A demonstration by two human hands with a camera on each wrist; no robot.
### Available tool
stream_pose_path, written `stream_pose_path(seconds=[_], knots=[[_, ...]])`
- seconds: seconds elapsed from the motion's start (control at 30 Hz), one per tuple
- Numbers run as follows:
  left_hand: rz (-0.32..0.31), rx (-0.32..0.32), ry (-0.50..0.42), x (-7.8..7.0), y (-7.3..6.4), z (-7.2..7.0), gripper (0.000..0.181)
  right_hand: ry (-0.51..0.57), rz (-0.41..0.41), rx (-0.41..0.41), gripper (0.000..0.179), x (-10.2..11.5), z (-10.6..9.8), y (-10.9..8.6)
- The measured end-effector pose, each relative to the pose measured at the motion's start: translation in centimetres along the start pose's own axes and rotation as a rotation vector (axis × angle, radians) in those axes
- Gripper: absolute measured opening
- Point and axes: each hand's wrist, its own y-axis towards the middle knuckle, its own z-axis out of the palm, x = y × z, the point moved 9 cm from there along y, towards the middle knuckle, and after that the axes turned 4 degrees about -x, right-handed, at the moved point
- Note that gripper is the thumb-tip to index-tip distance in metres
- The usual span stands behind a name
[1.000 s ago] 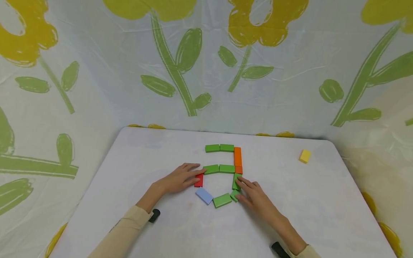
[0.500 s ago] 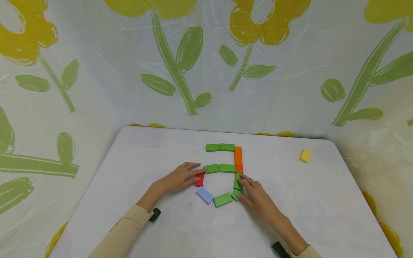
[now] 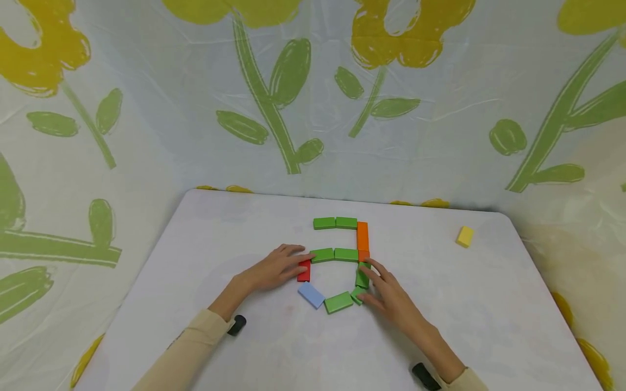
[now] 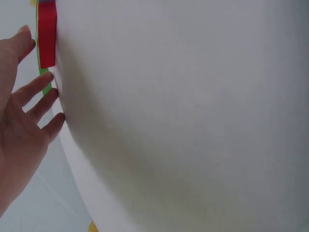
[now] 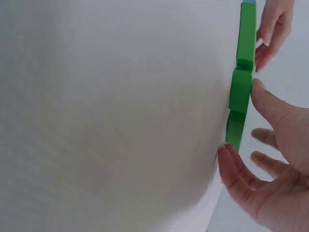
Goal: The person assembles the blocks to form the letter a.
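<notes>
In the head view, blocks lie flat on the white table, set end to end. My left hand (image 3: 274,270), fingers mostly straight, touches the red block (image 3: 304,275) and the end of a green block (image 3: 324,256). My right hand (image 3: 398,304) has its fingertips at the upper end of another green block (image 3: 363,281) and its thumb by a short green block (image 3: 356,296). The right wrist view shows its thumb against the middle green block (image 5: 240,89) and a forefinger at the far block's end. A blue block (image 3: 311,295) and a green block (image 3: 338,302) form the near side.
Orange blocks (image 3: 362,236) run up the right side to a top row of green blocks (image 3: 346,222). Apart at the far right lies a yellow block (image 3: 464,237). Behind the table (image 3: 235,217) hangs a flower-printed curtain (image 3: 186,136).
My right fingertips have shifted slightly away from me, along the upright green block. My left hand stays by the red block. The head view has drifted a little.
</notes>
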Motion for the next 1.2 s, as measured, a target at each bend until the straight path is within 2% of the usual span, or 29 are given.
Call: stream_pose_path(seconds=[0.13,0.33,0.47,0.57,0.8,1.2], knots=[[0.033,-0.051,0.020,-1.4,0.2,-0.2,0.047,0.024,-0.034,-0.023,0.061,0.1,-0.2,0.0],[0.175,-0.133,0.062,-5.0,0.1,0.0,0.046,0.119,-0.071,-0.059,0.037,0.3,-0.8,-0.2],[0.256,-0.119,0.046,-7.4,0.0,1.0,0.049,0.157,-0.041,-0.014,0.029,0.1,-0.6,-0.4],[0.285,-0.085,0.051,-8.6,0.1,2.1,0.053,0.164,0.004,0.037,0.028,-0.3,-0.3,-0.6],[0.252,0.019,0.130,-9.4,0.4,4.2,0.048,0.162,0.090,0.118,0.027,-1.0,0.5,-0.9],[0.222,0.075,0.128,-9.6,0.4,4.6,0.042,0.177,0.082,0.130,0.028,-0.9,0.2,-0.8]])
